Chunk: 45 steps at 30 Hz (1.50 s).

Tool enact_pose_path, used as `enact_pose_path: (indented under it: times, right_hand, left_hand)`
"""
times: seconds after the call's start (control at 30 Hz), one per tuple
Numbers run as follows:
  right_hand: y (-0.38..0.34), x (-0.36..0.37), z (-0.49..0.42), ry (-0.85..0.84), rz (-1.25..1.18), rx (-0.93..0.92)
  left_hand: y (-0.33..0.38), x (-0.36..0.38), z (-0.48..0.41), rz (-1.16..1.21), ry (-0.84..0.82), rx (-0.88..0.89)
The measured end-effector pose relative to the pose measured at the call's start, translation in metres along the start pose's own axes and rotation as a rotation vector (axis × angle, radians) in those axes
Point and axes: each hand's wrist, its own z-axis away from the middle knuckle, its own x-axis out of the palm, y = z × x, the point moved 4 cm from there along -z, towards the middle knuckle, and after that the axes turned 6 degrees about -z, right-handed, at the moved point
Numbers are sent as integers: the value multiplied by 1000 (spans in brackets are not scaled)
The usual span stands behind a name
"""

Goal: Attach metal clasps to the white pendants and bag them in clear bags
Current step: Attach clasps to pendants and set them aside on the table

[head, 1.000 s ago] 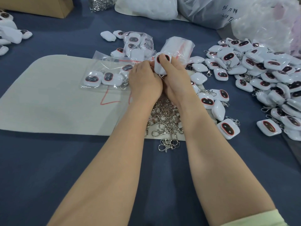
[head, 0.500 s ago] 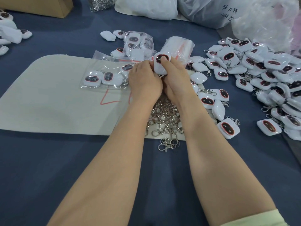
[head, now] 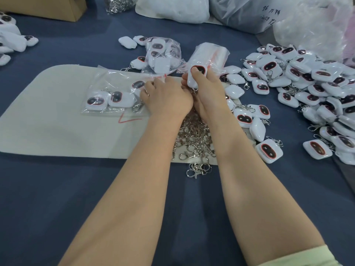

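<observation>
Left hand [head: 167,98] slips a shade lower and leftward, off the top of the pendant, knuckles up, fingers curled under. Whether it pinches a clasp, I cannot tell. Just left of it a clear bag [head: 107,89] with pendants inside lies on the beige mat [head: 57,112], which carries a red pen stroke [head: 127,120], no readable letter. Centre: the white pendant [head: 200,72] stands upright above the mat, gripped by the right hand [head: 209,93], thumb pressed on its dark face. Clasping step, I'd judge. Next, a clasp ring must go through the pendant's lower end, fine two-handed work. Under the wrists waits the clasp pile [head: 194,143]; further right, loose pendants [head: 307,83] heap on the worktop [head: 57,198]. Top right, a plastic sack [head: 249,16] bears handwriting, perhaps "96", the rest illegible.
</observation>
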Motion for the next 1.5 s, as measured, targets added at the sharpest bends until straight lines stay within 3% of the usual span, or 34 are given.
enact_pose_path:
  times: [0.2, 0.97, 1.1, 1.17, 1.33, 1.5]
  right_hand:
    - [-3, -3, 1, -49, 100, -81]
    - [-2, 6, 5, -129, -12, 13]
    - [-3, 4, 6, -173, 60, 4]
    - [-3, 5, 8, -209, 42, 8]
    - [-4, 6, 10, -194, -9, -7]
    - [-8, 4, 12, -191, -90, 6]
  left_hand:
    - [2, -1, -1, 30, 203, 106]
    - [-4, 8, -7, 91, 135, 45]
    - [-4, -14, -4, 404, 389, 29]
    - [-2, -20, -3, 618, 426, 94]
    - [3, -16, -4, 854, 196, 127]
    - [-1, -8, -7, 1293, -35, -46]
